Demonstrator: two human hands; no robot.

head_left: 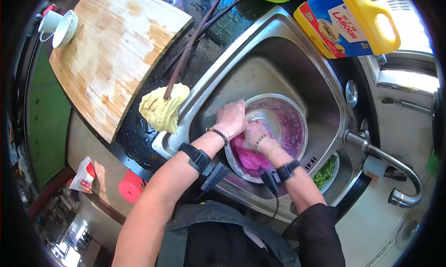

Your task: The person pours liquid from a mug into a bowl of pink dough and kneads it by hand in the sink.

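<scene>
The dark, wet counter [220, 27] surrounds a steel sink [274, 55]. A wooden board [125, 48] occupies the left side; a yellow jug [344, 25] stands beyond the sink's right corner. Yellow dough [158, 110] sits against the left sink rim, with the near end of a brown stick [187, 58] on it.

Your working bowl [292, 134] stands in the large basin, toward its near side. Open basin floor extends beyond the bowl's far rim; clearance at the near rim is small. To the right, the smaller basin holds a dish of greens [325, 173], and the faucet [395, 167] swings clear of the bowl.

The pink mass [251, 156] lies inside the bowl, toward its left and near wall. Your left hand [232, 117] enters over the left rim, wrist bent, knuckles up, fingers curled under. Your right hand [254, 133] is just beside it, back upward, pressed onto the pink mass. Fingertips of both are hidden, so you cannot tell whether either hand is closed around the material.
</scene>
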